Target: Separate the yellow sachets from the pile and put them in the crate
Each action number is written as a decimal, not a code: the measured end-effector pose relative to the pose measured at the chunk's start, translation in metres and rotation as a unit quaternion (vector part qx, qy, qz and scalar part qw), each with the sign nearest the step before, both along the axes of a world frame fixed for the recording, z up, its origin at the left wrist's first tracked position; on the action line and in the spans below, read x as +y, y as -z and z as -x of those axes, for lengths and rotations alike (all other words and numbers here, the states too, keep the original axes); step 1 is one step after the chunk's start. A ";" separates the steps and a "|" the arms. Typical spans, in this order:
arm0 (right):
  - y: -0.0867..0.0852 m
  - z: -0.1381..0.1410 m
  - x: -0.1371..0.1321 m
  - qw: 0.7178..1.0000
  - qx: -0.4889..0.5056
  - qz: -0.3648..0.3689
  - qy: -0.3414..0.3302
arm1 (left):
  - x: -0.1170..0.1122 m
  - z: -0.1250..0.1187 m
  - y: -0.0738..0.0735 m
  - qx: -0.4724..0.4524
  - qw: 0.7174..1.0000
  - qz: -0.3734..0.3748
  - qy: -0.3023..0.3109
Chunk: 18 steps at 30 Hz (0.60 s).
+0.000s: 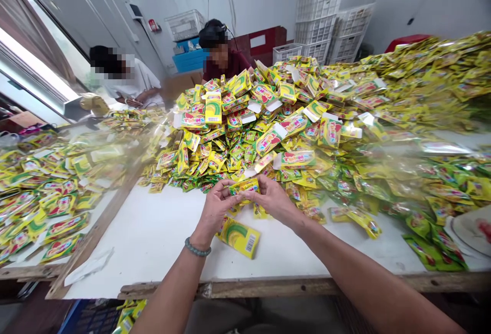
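Note:
My left hand (pixel 215 207) and my right hand (pixel 273 199) meet above the white table (pixel 153 231), both pinching a small stack of yellow sachets (pixel 244 186) between their fingertips. The left wrist wears a grey bead bracelet (pixel 197 248). Just below my hands a yellow carton box (pixel 238 236) with a barcode lies flat on the table. Right behind my hands rises a big heap of yellow sachets and small cartons (pixel 268 124).
Another pile of sachets (pixel 42 191) covers the left table. More sachets (pixel 433 78) stretch along the right. Two people sit at the far side (pixel 126 81), (pixel 222 58). White crates (pixel 326 12) are stacked by the back wall. The table's wooden edge (pixel 268 287) runs in front.

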State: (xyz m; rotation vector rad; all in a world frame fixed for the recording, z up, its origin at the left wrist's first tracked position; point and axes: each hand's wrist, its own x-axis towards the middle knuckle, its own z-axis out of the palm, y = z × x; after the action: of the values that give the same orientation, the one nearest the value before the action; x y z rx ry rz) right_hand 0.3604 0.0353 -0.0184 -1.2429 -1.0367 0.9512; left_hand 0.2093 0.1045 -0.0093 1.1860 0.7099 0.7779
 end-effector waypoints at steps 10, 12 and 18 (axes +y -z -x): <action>-0.011 -0.020 0.000 0.994 0.092 -0.033 0.038 | -0.014 0.024 -0.026 0.308 0.869 -0.320 0.220; -0.014 -0.019 -0.002 0.994 0.096 -0.035 0.035 | -0.022 0.034 -0.021 0.378 0.773 -0.416 0.293; -0.023 -0.015 -0.009 0.995 0.024 -0.065 0.068 | -0.034 0.054 -0.006 0.418 0.747 -0.441 0.268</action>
State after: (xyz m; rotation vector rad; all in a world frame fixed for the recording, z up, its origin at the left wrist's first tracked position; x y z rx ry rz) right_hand 0.3752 0.0266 0.0049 -1.1623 -0.9492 0.7939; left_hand 0.1552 0.0701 -0.0031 2.5579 0.6385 -0.0247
